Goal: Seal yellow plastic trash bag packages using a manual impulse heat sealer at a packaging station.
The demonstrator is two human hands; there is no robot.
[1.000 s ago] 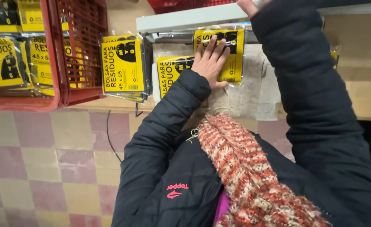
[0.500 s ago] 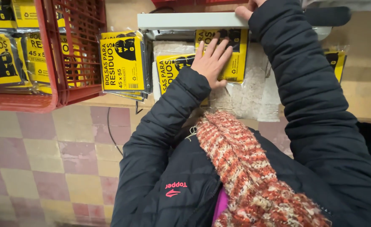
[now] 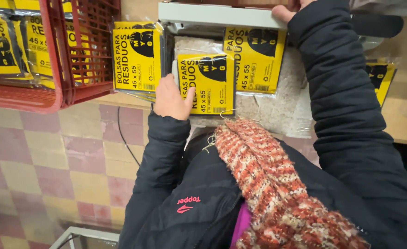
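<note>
My left hand (image 3: pixel 170 99) grips the left edge of a yellow and black plastic-wrapped packet (image 3: pixel 208 83) that stands in front of a pale grainy bag (image 3: pixel 277 101). A second yellow packet (image 3: pixel 256 60) stands just behind and to the right of it. My right hand (image 3: pixel 289 8) is at the top of the view, its thumb and fingers on the edge of a grey metal shelf (image 3: pixel 212 14); most of that hand is cut off. Both arms are in dark jacket sleeves, and a red and white knitted scarf (image 3: pixel 268 175) hangs below.
Another yellow packet (image 3: pixel 136 57) leans to the left, beside a red wire basket (image 3: pixel 81 55) holding several more. One more packet (image 3: pixel 380 76) shows at the right behind my sleeve. A wooden ledge (image 3: pixel 406 120) runs beneath. Below lies a pink and yellow checked floor (image 3: pixel 51 166).
My left hand has slid down and to the left, off the rear packet onto the left edge of the front one. My right hand stays on the shelf edge.
</note>
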